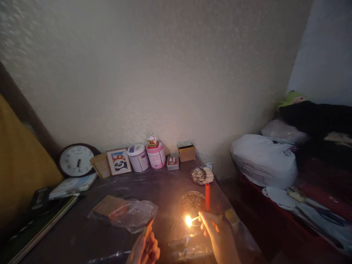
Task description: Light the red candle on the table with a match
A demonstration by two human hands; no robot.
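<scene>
- We note the right hand (217, 229) pinches a lit match (192, 220) between thumb and fingers, its flame to the left of the hand, low over the bench (82, 234).
- The same hand appears to hold a red candle (207, 197) upright; the candle rises above the fingers. We see no flame at its top, so we judge it unlit.
- The left hand (144, 251) is closed on a matchbox (147, 228), held tilted at the bottom edge of the view.
- Progress, as we judge it: the match is struck and burning; the flame sits below and left of the candle top and is not at the wick. Lighting the candle is left to do.
- A round dish (192, 201) lies just behind the flame; a second dish of spent matches (202, 175) lies further back, near the bench's right edge.
- A clear plastic bag (132, 214) with a flat wooden item inside lies left of the flame, near it; we rate this a fire hazard.
- Along the wall stand a clock (77, 160), a panda picture (119, 161), two tubs (139, 157), a small red box (172, 162) and a cardboard box (186, 151).
- Books (73, 185) lie at the left. A white bag (262, 159) sits right of the bench, well apart from the flame.
</scene>
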